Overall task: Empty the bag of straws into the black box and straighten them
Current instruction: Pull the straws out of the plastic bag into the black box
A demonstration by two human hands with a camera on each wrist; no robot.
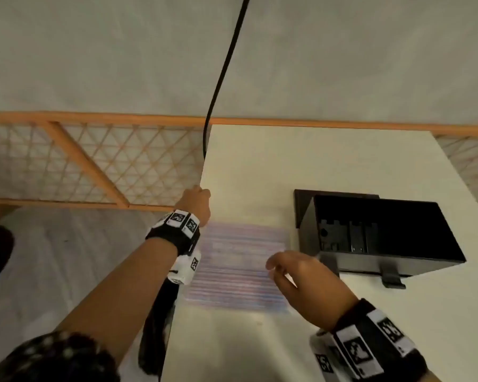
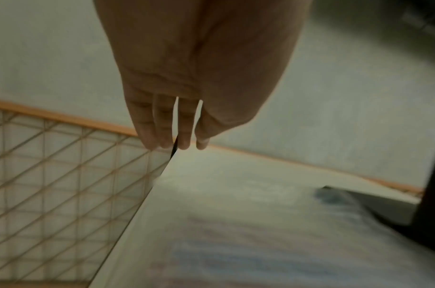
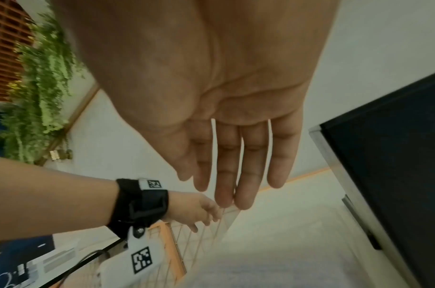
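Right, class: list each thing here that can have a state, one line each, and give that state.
Clear plastic bag of striped straws: lying flat on the white table, still full.
Black box: open, no straws inside.
Left hand: open, at the table's left edge.
Right hand: open, over the bag's right end.

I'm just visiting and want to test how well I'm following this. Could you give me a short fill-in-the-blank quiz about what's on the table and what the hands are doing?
1. The bag of straws lies flat on the white ____.
2. The black box stands to the ____ of the bag.
3. The right hand hovers over the bag with its fingers ____.
4. The left hand is at the table's left ____.

Missing words: table; right; open; edge
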